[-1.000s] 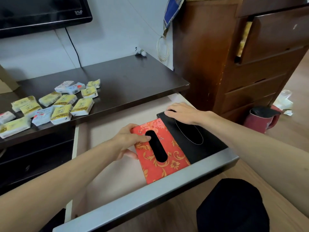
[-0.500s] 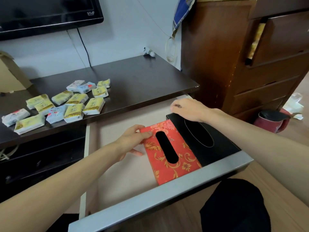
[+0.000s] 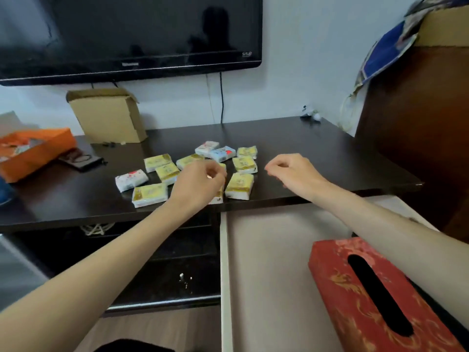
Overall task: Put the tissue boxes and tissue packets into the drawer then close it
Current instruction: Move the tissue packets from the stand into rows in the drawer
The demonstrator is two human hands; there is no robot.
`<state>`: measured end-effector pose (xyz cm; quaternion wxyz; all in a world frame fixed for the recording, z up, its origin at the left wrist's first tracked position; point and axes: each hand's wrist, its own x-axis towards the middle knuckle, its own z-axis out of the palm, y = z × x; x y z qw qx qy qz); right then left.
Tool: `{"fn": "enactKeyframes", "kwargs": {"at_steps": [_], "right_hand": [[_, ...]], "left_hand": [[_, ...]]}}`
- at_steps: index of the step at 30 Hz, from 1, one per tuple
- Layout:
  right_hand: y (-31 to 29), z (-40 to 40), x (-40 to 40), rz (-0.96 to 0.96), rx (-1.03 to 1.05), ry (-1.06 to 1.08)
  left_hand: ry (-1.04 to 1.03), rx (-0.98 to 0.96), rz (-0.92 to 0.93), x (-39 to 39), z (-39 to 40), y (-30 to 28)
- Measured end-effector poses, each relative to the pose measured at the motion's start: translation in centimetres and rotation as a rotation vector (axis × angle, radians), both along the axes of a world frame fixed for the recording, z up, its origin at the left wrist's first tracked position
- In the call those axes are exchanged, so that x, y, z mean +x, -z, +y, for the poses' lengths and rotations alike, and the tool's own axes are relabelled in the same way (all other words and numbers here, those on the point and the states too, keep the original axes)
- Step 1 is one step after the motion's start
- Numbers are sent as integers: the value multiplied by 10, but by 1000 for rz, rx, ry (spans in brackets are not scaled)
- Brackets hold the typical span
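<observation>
Head view: both loosely curled, empty grips (image 3: 200, 179) (image 3: 291, 171) over tabletop tissue packets (image 3: 239, 185).

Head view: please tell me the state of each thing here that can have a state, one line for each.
drawer: pulled open
red tissue box: lying flat in the drawer
tissue packets: on the dark tabletop, not in the drawer
left hand: over the packets, fingers curled, grip unclear
right hand: above the tabletop, holding nothing
cardboard box: flap open
television: screen dark
</observation>
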<state>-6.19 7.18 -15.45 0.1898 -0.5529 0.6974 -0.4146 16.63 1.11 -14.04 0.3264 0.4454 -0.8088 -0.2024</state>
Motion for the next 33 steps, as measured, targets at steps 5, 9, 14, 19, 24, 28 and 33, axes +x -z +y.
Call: {"fn": "enactKeyframes", "kwargs": {"at_steps": [5,9,14,19,24,28,33], "right_hand": [[13,-37,26,125,98,-46],[25,-41,32,276,171,-107],[29,-33,32,332,156,-152],[21,-11,32,318,91,-131],[23,45,22,184,31,-211],[37,92,11,354,191,-233],[54,99,3,447,355,-191]], "left_hand": [[96,-45,-165,20,-33,2],[214,20,-447,23,-48,13],[262,19,-512,21,-59,22],[285,-49,-549,21,-62,19],[276,-116,-458,26,-42,6],[399,-124,-340,25,-1,13],[465,-129,-503,0,34,62]]}}
